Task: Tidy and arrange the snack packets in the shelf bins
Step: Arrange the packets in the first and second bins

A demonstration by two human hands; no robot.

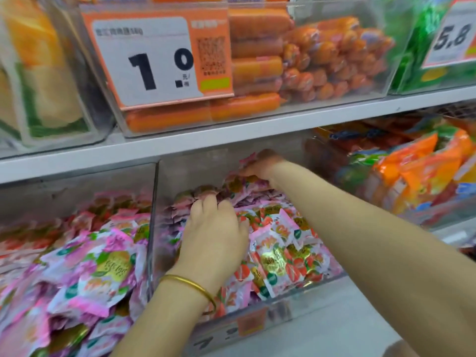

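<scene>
Middle bin [283, 314]: the clear bin on the lower shelf where both your hands are working. It holds the pink strawberry-print snack packets [278, 243], heaped loosely with faces pointing every way.

Right hand [260, 166]: stretched to the back of the bin under the shelf above, with the fingers curled onto the edge of a pink packet on the rear heap. The pile stands tallest there, so it looks like a grab to pull stock forward, though the view is blurred.

Left hand [213, 235]: palm down on the middle of the pile, with the fingers bent over and their tips buried among the packets. You cannot tell whether they pinch one or only press. Either way the hand pins the heap so it does not slide while the other hand reaches.

Bracelet [190, 284]: on your left wrist, just above the front wall — mind it snagging on a packet edge.

Neighbouring bin [77, 181]: to the left, with similar pink packets, also jumbled.

Progress: early, judging by the disorder. Next, even out the rear heap and turn the packets face up.
</scene>
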